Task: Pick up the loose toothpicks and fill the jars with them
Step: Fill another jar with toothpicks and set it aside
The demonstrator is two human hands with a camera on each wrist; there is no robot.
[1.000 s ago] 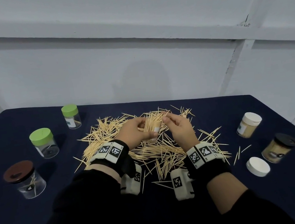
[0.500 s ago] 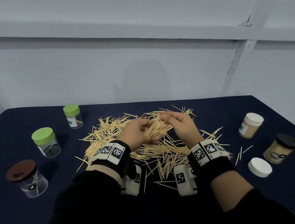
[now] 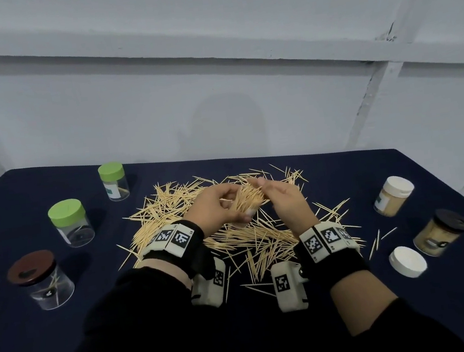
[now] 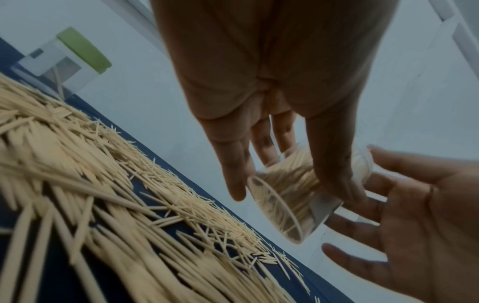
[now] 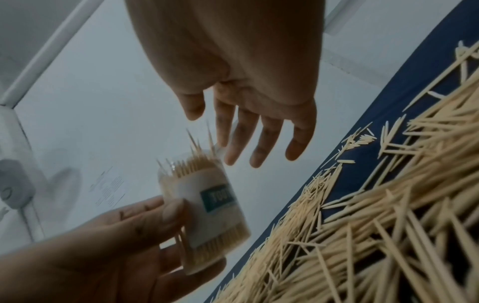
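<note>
Toothpicks [image 3: 226, 235] mostly loose beside open jar [image 5: 204, 207], nearly full, gripped by left hand [image 3: 217, 207]; right hand [image 3: 283, 198] spread, empty; left-side jars near-empty

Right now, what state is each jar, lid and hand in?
Held jar: open, nearly full, in left hand.
Right hand: open, empty.
Green-lid jars: closed, almost empty.
Brown-lid jar: closed, almost empty.
White-lid jar: closed, full.
Black-lid jar: closed, full.
White lid: loose on table.

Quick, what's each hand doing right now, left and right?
Left hand: grips the toothpick jar, which is packed full.
Right hand: open, fingers straight, holding nothing, just above the jar's mouth.
</note>
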